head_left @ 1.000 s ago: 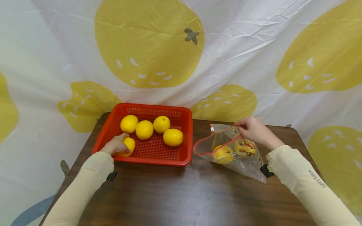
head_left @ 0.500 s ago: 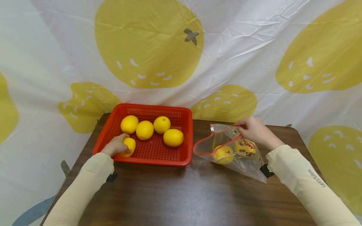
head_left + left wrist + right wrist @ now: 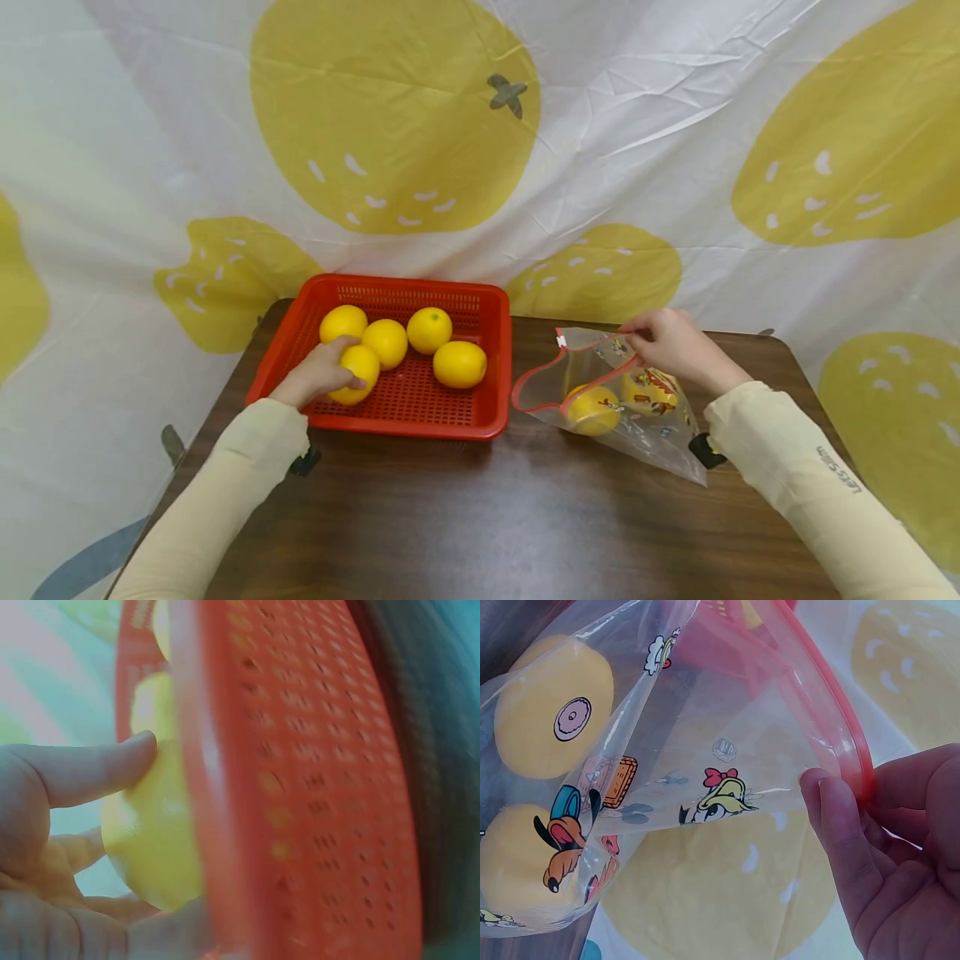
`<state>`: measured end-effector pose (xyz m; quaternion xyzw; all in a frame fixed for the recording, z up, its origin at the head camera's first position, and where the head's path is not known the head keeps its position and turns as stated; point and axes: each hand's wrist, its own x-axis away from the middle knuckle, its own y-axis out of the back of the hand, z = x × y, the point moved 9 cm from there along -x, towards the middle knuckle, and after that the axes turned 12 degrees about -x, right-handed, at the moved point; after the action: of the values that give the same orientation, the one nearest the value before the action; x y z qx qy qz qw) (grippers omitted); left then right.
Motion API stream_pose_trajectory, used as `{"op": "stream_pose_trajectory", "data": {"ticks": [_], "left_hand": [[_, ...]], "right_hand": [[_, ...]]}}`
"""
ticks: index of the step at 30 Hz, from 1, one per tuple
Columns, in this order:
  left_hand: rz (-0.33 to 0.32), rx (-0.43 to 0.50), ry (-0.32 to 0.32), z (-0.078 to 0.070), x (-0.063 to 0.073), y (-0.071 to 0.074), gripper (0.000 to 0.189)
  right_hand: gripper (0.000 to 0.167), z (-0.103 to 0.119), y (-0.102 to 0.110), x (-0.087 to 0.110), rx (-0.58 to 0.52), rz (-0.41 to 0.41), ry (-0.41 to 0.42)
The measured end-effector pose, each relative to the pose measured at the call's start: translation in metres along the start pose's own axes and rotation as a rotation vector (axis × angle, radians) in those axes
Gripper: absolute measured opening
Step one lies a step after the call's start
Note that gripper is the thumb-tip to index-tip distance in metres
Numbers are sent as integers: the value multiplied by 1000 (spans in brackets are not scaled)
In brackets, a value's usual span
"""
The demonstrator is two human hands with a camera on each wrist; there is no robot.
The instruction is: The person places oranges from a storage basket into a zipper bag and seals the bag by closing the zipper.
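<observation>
My left hand [image 3: 317, 372] grips a lemon [image 3: 363, 373] at the left side of the red basket [image 3: 420, 430], fingers over its far side and thumb on the near side. In the left wrist view the thumb presses the lemon [image 3: 154, 825] just behind the basket's wall [image 3: 315, 780]. Several other lemons lie in the basket, one of them [image 3: 460, 365] at its right. My right hand [image 3: 678, 348] pinches the red zip edge of a clear printed zip bag [image 3: 652, 450], holding its mouth open toward the basket. Inside the bag are two lemons [image 3: 553, 705].
The brown wooden table [image 3: 450, 525] stretches in front of the basket and bag. A white curtain [image 3: 600, 150] printed with large yellow fruit hangs right behind the table. A white slider [image 3: 562, 339] sits at the bag's left corner.
My left hand has raised the lemon and moved it slightly right and toward the back of the basket. The right hand and the bag have stayed nearly still.
</observation>
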<state>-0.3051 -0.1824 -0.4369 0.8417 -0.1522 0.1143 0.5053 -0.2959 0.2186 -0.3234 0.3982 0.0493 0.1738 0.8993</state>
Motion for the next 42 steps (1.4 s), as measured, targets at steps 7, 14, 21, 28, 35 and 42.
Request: {"op": "stream_pose_trajectory", "data": {"ticks": [7,14,21,28,35,42], "left_hand": [[-9,-13,-105,-43,4,0,72],[-24,-59,-247,-93,13,-5,71],[-28,-51,-412,-141,16,-14,69],[0,-35,-489,-181,17,-25,68],[39,37,-471,-206,14,-42,68],[60,125,-526,-233,10,-57,68]], "right_hand": [[25,2,0,-1,13,-9,8],[26,3,0,-2,9,-3,14],[25,3,0,-2,16,-7,25],[26,1,-3,-1,6,-2,16],[26,3,-3,-1,14,-5,22],[26,3,-4,-3,18,-15,22]]}}
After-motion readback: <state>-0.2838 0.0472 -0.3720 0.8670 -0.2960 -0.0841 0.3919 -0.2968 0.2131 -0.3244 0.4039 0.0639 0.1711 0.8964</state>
